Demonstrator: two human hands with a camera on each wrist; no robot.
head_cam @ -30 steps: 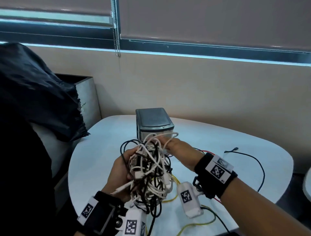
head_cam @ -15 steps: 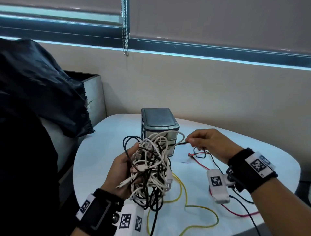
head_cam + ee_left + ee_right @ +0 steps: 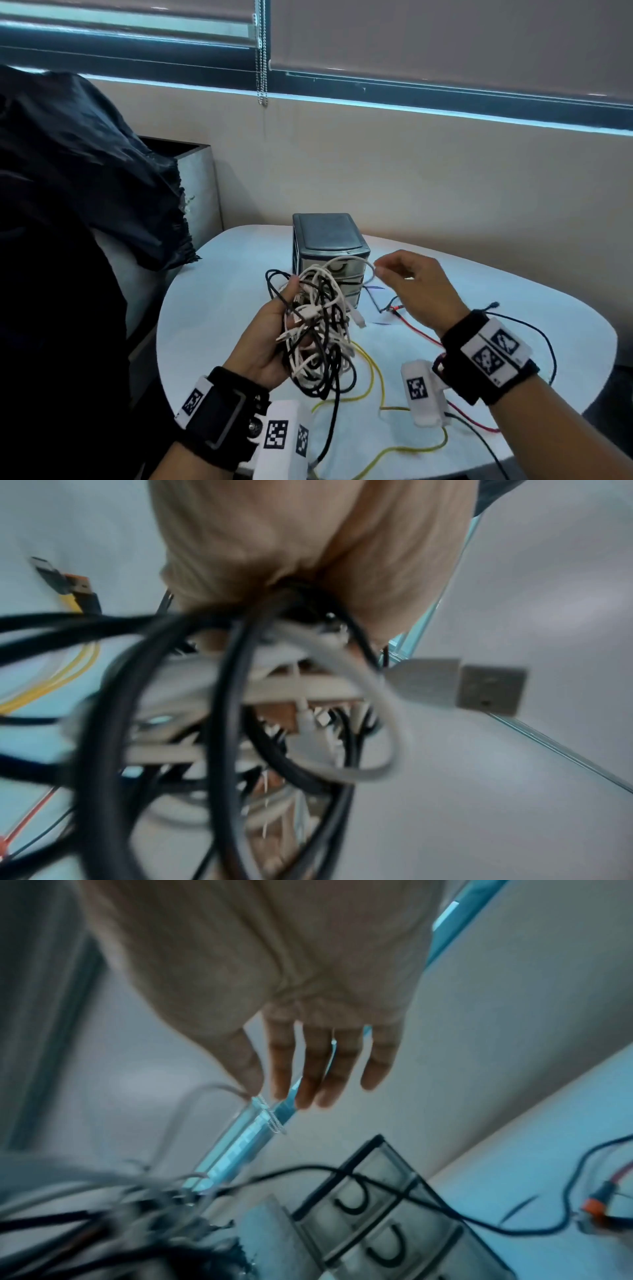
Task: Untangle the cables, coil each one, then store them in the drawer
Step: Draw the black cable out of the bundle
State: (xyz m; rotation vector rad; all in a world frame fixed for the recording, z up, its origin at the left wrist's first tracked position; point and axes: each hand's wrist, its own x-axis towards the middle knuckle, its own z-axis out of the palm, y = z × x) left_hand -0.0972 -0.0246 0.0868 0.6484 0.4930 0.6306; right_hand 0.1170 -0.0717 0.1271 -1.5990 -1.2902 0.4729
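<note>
A: Big stuff first. What sat under your hands?

B: The white rounded table (image 3: 219,308). Your small drawer unit (image 3: 330,246) stood upright near its far side, drawers facing you; the right wrist view showed its stacked drawer fronts with dark handles. A black bag (image 3: 85,178) lay off to your left, beside a grey box (image 3: 197,192).

A: And the cables?

B: You held the tangle of white and black cables (image 3: 318,329) up over the table, in front of the drawer unit. Your left hand (image 3: 270,339) gripped it, fingers curled round the bundle, thumb up along its top. The left wrist view confirmed loops jammed against the palm and a white USB plug (image 3: 455,685) sticking out.

A: Loose ones?

B: A yellow cable (image 3: 376,387) snaked on the table below the tangle, a red cable (image 3: 416,330) and a thin black cable (image 3: 534,329) lay to your right, apart from the bundle.

A: Right hand?

B: Your right hand (image 3: 418,291) was raised beside the top of the tangle, thumb and forefinger at a white cable loop (image 3: 356,262). It looked like a pinch, but the wrist view was blurred, the other fingers hanging fairly straight, so I can't say for sure.
</note>
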